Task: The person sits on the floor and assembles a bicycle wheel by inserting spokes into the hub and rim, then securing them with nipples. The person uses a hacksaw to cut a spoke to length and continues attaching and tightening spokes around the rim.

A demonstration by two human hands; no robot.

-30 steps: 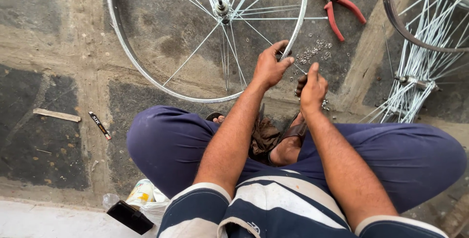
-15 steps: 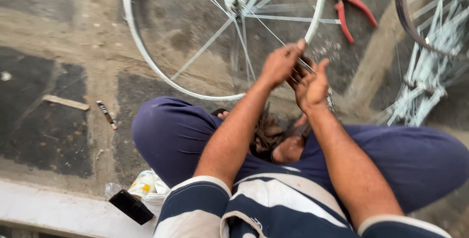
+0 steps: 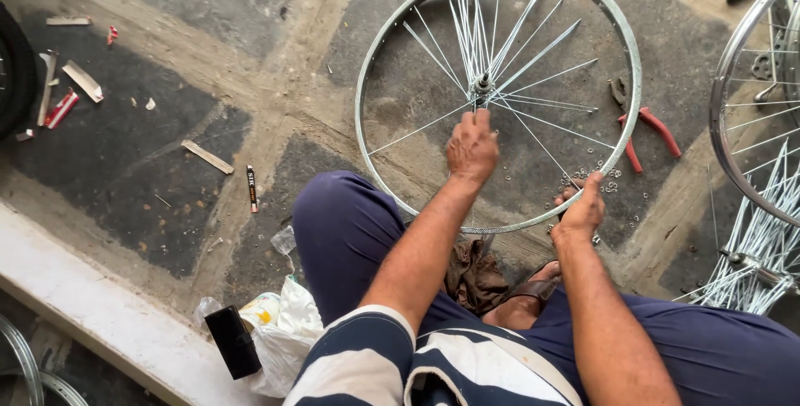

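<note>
Compared with 1 second ago, the left hand has left the rim for the spokes near the hub, fingers loosely curled there, while the right hand pinches the rim's near edge of the wheel lying flat on the floor.

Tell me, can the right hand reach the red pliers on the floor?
Probably yes. The right hand rests at the wheel rim, and the red pliers lie just beyond it on the floor, inside the rim. Only thin spokes are nearby, none covering them.
</note>
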